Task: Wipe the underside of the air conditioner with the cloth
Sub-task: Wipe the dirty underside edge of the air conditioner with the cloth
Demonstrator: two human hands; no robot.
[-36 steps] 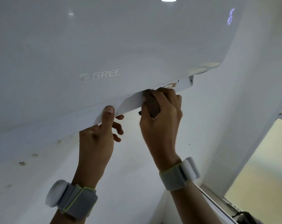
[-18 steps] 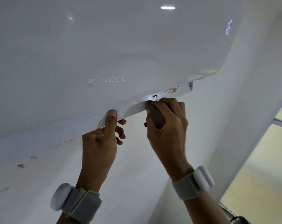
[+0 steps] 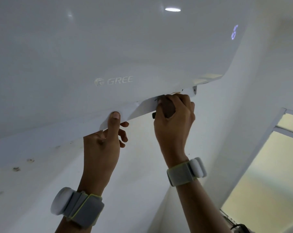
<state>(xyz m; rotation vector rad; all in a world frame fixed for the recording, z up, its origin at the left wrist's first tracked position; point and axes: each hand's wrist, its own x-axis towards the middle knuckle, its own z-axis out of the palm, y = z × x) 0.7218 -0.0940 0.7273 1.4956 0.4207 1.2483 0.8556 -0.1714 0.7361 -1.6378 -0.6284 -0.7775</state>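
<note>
1. Hands work overhead at the air conditioner [image 3: 108, 52], which is mounted high on the wall.
2. Left hand [image 3: 105, 140] pinches the louvre flap [image 3: 142, 107], thumb on its face, fingers curled behind; a firm hold would keep it from swinging.
3. Right hand [image 3: 174, 118] is closed around the dark cloth [image 3: 167, 108], pressed up against the underside near the brown marks [image 3: 175, 93].
4. Short, firm strokes toward those marks should suit, with gentle pressure, since the flap looks thin.
</note>
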